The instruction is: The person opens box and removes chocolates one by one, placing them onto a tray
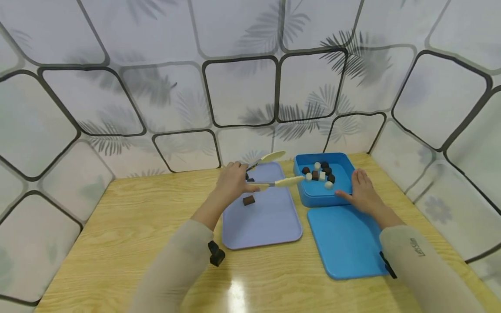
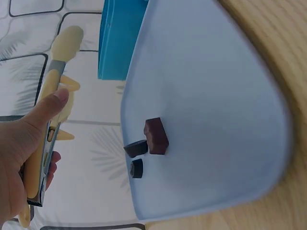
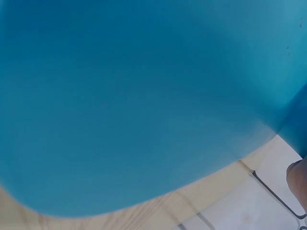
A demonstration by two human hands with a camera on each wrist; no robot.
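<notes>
My left hand grips a pair of tongs with cream-yellow tips, held above the far part of a pale lavender tray. The tongs' arms stand apart, and nothing shows between their tips. In the left wrist view, a brown chocolate piece and two smaller dark pieces lie on the tray near its edge. My right hand rests against the right front corner of a blue box, thumb spread from fairly straight fingers. Several dark and white pieces lie in the box.
A flat blue lid lies in front of the box, to the tray's right, under my right forearm. The wooden table meets a patterned wall covering at the back and right. Black straps cross both sleeves.
</notes>
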